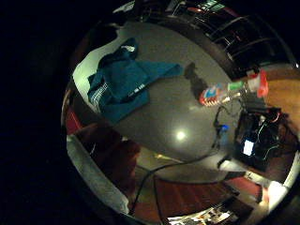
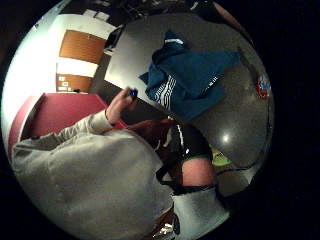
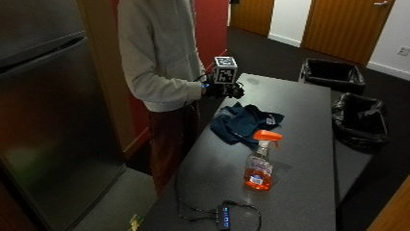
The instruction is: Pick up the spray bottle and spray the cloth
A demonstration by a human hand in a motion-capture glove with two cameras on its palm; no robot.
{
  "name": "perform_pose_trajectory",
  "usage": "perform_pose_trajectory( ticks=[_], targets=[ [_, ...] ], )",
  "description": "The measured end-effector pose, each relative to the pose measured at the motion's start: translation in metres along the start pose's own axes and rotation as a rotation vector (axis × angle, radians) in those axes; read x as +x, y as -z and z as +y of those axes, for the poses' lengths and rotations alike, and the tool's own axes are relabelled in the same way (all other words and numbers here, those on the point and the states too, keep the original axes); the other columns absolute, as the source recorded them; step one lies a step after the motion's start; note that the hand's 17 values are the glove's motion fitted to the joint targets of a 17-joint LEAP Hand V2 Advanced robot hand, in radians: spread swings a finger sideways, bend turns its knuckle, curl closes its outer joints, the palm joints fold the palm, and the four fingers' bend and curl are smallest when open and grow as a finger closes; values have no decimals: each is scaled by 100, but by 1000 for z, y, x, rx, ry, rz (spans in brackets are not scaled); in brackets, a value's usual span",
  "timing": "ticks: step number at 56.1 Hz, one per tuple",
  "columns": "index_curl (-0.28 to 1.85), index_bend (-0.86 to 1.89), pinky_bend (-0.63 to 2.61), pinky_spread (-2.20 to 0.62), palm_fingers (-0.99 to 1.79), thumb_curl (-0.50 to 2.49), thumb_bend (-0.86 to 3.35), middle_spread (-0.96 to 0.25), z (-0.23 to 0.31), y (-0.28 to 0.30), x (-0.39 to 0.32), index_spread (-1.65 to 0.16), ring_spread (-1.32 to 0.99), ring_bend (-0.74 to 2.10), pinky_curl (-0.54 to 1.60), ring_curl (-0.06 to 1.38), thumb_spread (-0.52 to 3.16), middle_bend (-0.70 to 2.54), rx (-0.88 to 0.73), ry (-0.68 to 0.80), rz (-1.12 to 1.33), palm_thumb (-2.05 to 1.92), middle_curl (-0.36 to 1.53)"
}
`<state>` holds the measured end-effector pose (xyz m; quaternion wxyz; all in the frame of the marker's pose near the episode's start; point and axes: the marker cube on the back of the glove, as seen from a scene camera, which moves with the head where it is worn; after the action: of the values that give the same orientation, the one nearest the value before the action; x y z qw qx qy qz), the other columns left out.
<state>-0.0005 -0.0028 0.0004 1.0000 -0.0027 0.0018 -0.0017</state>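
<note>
hand above cloth | fingers unreadable | spray bottle upright, apart

Spray bottle stands on the table near the cloth; gloved right hand hovers above

I stand at a long dark grey table on dark carpet. A tall steel fridge is beside me, with a red wall behind. Two black-lined bins sit past the table, near wooden doors in a white wall.
</note>
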Motion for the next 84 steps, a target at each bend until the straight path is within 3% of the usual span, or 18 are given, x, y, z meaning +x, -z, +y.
perform_pose_trajectory(
  ticks=[11,31,63,84],
  targets=[
    [20,18,30,9,46,23,27,-9,-27,-15,-23,-36,-6,30,18,17,73,24,-18,-22,2,65,17],
    [26,15,27,12,40,34,10,-10,-39,-24,-28,-42,-6,26,26,22,91,19,6,-99,8,73,26],
    [23,13,35,14,23,42,-3,-4,-9,-7,-2,-42,-4,32,34,28,95,18,296,-357,-98,77,30],
    [26,16,32,13,28,44,-2,-5,17,6,30,-42,-5,32,34,29,96,19,599,-543,-157,78,31]
  ],
)
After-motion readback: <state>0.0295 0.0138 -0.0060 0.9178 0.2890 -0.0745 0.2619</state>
